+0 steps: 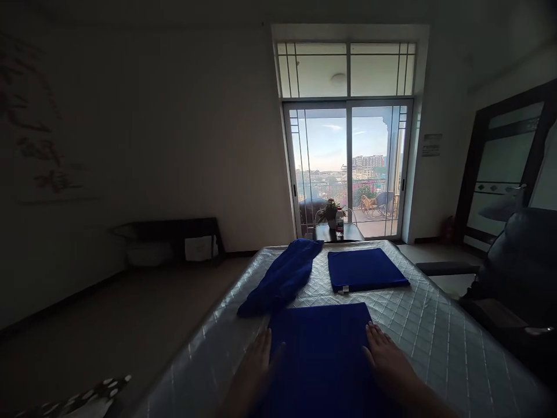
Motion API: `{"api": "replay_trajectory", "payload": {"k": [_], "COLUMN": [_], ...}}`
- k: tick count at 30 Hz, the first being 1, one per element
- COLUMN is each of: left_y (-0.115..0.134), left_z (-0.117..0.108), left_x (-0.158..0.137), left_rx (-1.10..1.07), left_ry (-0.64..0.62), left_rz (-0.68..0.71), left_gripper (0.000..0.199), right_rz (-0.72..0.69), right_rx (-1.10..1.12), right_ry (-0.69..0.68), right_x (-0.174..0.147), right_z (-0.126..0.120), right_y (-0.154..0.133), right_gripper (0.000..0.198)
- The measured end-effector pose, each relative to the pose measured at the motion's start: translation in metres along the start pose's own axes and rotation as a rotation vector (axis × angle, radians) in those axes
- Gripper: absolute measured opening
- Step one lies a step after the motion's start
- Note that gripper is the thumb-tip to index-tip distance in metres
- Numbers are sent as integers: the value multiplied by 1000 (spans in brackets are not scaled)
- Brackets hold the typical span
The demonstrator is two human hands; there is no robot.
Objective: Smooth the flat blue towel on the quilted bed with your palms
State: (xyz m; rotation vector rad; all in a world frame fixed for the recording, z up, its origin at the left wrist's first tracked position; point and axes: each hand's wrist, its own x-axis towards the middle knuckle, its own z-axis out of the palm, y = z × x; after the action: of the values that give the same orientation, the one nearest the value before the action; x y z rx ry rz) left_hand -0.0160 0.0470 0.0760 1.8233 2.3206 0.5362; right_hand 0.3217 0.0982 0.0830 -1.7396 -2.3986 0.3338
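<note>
A folded blue cloth (319, 354) lies flat on the quilted silver table cover (435, 337), close in front of me. At its left edge rests my left hand (257, 363), fingers stretched out and slightly blurred. My right hand (385, 354) lies along the right edge, fingers extended, holding nothing. Beyond it to the right is a second folded blue cloth (365, 267) with a small white label at its near edge. A loose, crumpled blue cloth (285, 276) lies to the far left, touching or nearly touching the near one.
A small dark table (319, 233) with a potted plant (331, 212) and a bottle (340, 223) stands past the far edge, before sliding glass doors. A dark chair (522, 261) is at right. A low dark bench (174, 232) sits by the left wall.
</note>
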Motion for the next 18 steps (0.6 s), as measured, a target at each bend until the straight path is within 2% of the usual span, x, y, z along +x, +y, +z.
{"api": "replay_trajectory", "payload": {"k": [6, 11, 18], "left_y": [1, -4, -4], "left_z": [-8, -6, -4], "left_x": [-2, -2, 3], "left_rx": [-13, 18, 56], "left_ry": [-29, -27, -54], "left_rz": [-6, 23, 9], "left_gripper": [84, 75, 79], "right_rz": [-48, 9, -5], "right_rx": [-44, 10, 28], "right_ry": [-6, 51, 76], "right_x": [38, 65, 68], "right_z": [-18, -4, 5], "right_y": [-14, -15, -7], "right_gripper": [68, 70, 70]}}
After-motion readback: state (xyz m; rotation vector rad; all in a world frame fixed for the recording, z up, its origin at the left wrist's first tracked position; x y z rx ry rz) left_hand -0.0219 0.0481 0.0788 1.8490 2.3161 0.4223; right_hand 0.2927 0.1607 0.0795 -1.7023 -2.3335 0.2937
